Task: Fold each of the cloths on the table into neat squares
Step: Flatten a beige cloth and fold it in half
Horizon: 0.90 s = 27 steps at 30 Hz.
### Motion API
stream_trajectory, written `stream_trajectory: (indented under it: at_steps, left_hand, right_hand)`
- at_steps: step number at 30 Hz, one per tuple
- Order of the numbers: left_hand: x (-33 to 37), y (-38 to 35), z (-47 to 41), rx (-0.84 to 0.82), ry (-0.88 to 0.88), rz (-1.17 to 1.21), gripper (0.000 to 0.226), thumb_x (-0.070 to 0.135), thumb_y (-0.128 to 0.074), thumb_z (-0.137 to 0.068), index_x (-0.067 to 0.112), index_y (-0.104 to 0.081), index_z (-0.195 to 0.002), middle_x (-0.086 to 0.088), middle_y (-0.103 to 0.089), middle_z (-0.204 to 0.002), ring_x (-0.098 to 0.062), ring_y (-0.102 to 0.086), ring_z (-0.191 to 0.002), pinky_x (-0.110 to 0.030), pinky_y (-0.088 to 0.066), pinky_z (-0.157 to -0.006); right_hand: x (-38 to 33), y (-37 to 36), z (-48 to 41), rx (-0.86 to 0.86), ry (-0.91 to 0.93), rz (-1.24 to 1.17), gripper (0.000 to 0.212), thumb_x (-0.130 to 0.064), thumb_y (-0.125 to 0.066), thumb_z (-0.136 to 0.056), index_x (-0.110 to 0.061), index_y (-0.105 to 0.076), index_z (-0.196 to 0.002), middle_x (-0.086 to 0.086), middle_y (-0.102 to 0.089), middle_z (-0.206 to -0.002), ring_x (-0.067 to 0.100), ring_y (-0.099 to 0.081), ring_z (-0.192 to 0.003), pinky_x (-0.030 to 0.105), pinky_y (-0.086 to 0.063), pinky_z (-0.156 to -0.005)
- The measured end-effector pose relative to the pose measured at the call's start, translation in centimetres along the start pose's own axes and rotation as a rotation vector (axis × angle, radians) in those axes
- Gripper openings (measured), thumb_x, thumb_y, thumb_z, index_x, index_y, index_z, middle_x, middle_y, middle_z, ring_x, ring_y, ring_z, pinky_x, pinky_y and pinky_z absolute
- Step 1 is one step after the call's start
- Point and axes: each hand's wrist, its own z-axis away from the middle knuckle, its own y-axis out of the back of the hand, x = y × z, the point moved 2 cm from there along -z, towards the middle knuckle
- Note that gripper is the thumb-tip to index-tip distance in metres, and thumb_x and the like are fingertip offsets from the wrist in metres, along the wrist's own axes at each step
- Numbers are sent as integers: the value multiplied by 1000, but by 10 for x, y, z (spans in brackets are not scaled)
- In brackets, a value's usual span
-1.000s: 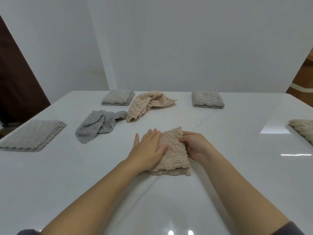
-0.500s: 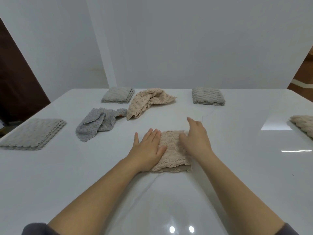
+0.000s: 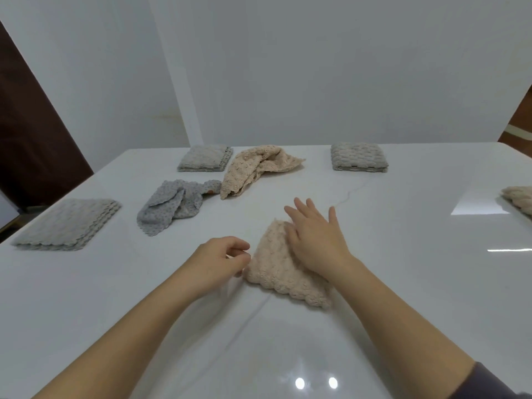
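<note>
While our right hand [image 3: 313, 240] lies flat on the folded beige cloth [image 3: 273, 272], its fingers [image 3: 309, 208] are straight and spread. The palm covers the cloth's right part, and the fingertips reach past its far corner. This cloth sits on the near middle of the tabletop [image 3: 403, 298], a glossy white slab with faint grey veins and bright reflections. Its pile is plush and nubbly, its near edge is scalloped, and from our angle the outline narrows toward the far end, almost like a wedge.

Our left hand [image 3: 218, 260] rests just beside the cloth's left edge with its fingers loosely curled, thumb and forefinger close together. We cannot tell whether they pinch the edge or only touch it.

Farther back on the left, a crumpled grey cloth [image 3: 169, 205] lies in soft twisted folds, dotted in texture with a wavy hem. Just beside it, a crumpled beige cloth [image 3: 253, 171] slumps in a loose heap of the same bumpy weave. Behind these two, a small grey square [image 3: 205, 158] lies neatly folded. Well apart at the far right, a thick grey square [image 3: 358, 156] shows a puffy, pebbled surface. At the left edge, a large grey square [image 3: 69, 223] lies flat, its scalloped layers stacked evenly. Another beige cloth [image 3: 518, 197] shows only partly at the right border.
</note>
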Motion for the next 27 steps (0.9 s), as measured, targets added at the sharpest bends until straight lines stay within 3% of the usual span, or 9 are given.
stream_trajectory:
  at_steps: [2, 4, 10, 14, 16, 19, 21, 27]
  left_hand:
    - [-2, -1, 3, 10, 52, 160, 19, 15, -63, -91, 17, -67, -109, 3, -70, -99, -11, -69, -69, -23, -51, -58]
    - [-4, -3, 6, 1, 102, 317, 15, 9, -64, -90, 12, -67, -104, -5, -69, -92, -13, -65, -61, -23, -48, -49]
    - [-3, -4, 2, -106, 159, 535, 20, 4, -66, -89, 11, -65, -108, -4, -69, -86, -10, -60, -53, -20, -44, -44]
    - [3, -9, -8, -181, 192, 627, 24, -1, -62, -90, 6, -62, -112, 3, -61, -60, -6, -48, -42, -16, -36, -37]
    - [3, -11, -13, -264, 212, 578, 20, 3, -63, -90, 3, -61, -110, 2, -55, -55, -5, -42, -39, -16, -31, -35]
    - [6, -12, -17, -407, 225, 407, 8, 14, -65, -91, 10, -57, -91, 3, -45, -52, -6, -32, -38, -17, -25, -35]
    - [8, -13, -21, -474, 200, 331, 18, 19, -67, -90, 15, -52, -82, 4, -39, -54, -7, -28, -40, -17, -23, -36]
    - [12, -10, -28, -592, 25, 374, 25, 21, -73, -85, 9, -55, -97, 3, -45, -61, -8, -29, -41, -21, -26, -40]
  right_hand:
    - [0, -16, 1, -119, -13, 4, 54, -42, -16, -105, -22, -17, -155, -3, -6, -164, 19, 2, -151, 54, 2, -119]
    - [4, -24, -1, -157, -36, -1, 56, -44, -14, -104, -23, -15, -156, -3, -6, -164, 19, 2, -151, 54, 2, -119]
    - [5, -25, -2, -141, -37, 6, 56, -45, -14, -104, -24, -14, -156, -5, -7, -164, 18, 1, -151, 53, 0, -120]
    - [5, -25, -1, -115, -36, 4, 54, -44, -16, -104, -24, -18, -154, -6, -11, -163, 17, -2, -151, 53, -4, -119]
    - [6, -26, -1, -112, -34, 0, 54, -43, -16, -104, -24, -19, -154, -6, -11, -163, 17, -3, -151, 53, -5, -119]
    - [6, -27, -2, -111, -32, -8, 55, -44, -16, -104, -24, -19, -155, -6, -11, -163, 16, -3, -151, 53, -4, -119]
    - [6, -27, -2, -107, -28, -8, 55, -44, -16, -104, -25, -19, -155, -6, -11, -163, 16, -3, -151, 53, -4, -119]
    - [8, -28, -2, -95, -19, -1, 54, -42, -16, -104, -24, -20, -154, -6, -12, -163, 16, -4, -151, 52, -5, -119]
